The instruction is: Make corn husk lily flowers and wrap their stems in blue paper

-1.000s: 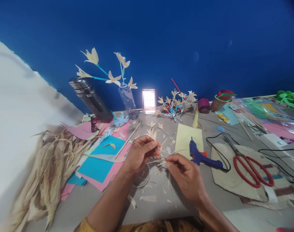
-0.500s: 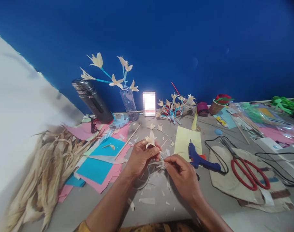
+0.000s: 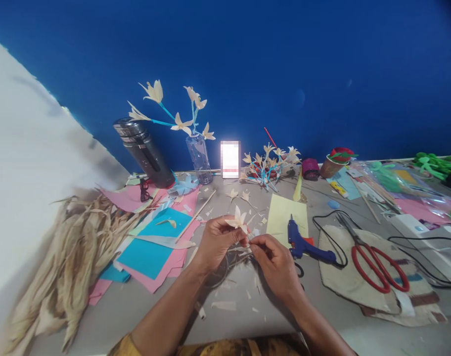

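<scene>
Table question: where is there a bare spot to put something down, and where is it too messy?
The table shows bare grey near the front edge, between the dried husk pile and the left hand's forearm, with few scraps. It is crowded around both hands, where the left hand holds a small cream flower, on the coloured paper sheets, and by the glue gun and red scissors.

Husk flower (image 3: 239,219) has turned in the left hand (image 3: 217,241): a second ago its petals were bunched and hard to make out, half a second ago it stood up above the fingers, now the petals are spread open and it sits further right, just above the right hand (image 3: 274,262). Right hand has closed in on the left; fingertips now meet at the flower's base. Both hands sit slightly further right on the bench (image 3: 248,316).
</scene>
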{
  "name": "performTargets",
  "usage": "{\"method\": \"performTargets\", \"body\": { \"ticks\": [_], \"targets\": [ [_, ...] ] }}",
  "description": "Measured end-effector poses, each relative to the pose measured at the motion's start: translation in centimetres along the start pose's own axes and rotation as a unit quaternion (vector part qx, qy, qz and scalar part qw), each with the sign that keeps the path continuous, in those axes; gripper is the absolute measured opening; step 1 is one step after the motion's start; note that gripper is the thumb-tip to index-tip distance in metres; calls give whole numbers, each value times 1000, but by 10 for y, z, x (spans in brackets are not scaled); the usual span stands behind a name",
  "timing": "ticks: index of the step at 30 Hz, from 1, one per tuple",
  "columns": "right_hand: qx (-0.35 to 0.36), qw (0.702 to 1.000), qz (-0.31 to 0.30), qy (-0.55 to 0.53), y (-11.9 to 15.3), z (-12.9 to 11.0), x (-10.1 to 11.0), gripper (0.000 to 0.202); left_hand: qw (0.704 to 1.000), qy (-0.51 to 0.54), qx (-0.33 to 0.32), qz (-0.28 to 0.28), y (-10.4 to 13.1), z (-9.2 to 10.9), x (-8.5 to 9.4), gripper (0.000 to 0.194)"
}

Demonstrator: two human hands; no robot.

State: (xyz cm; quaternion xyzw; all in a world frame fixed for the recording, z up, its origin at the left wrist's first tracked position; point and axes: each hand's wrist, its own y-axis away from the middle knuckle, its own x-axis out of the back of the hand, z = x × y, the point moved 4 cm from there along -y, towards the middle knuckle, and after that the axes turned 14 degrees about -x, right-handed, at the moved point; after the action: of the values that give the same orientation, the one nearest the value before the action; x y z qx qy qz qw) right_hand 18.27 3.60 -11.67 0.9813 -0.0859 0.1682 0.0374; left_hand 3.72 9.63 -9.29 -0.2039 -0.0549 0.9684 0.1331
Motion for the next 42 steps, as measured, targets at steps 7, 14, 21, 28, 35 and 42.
{"method": "performTargets", "body": {
  "ticks": [7, 14, 21, 28, 35, 42],
  "targets": [
    [-4, 1000, 1, 5, -1, 1, 0, 15, 999, -32, 2, 12, -1, 3, -1, 22],
    [-14, 1000, -4, -4, 1, -3, 0, 12, 995, -78, -18, 59, -2, 1, 5, 25],
    [15, 1000, 3, -7, -1, -14, -1, 10, 997, -60, 4, 49, -2, 4, -2, 31],
    [20, 1000, 10, -7, -2, -14, -2, 14, 989, -145, -29, 17, 0, 11, -4, 27],
    [48, 998, 51, 0, -8, -15, 5, 8, 958, -229, -171, -39, 5, 14, -8, 18],
    [110, 992, 66, -6, -10, -17, 7, 18, 916, -311, -241, -75, 11, 21, -20, 12]
  ]
}}
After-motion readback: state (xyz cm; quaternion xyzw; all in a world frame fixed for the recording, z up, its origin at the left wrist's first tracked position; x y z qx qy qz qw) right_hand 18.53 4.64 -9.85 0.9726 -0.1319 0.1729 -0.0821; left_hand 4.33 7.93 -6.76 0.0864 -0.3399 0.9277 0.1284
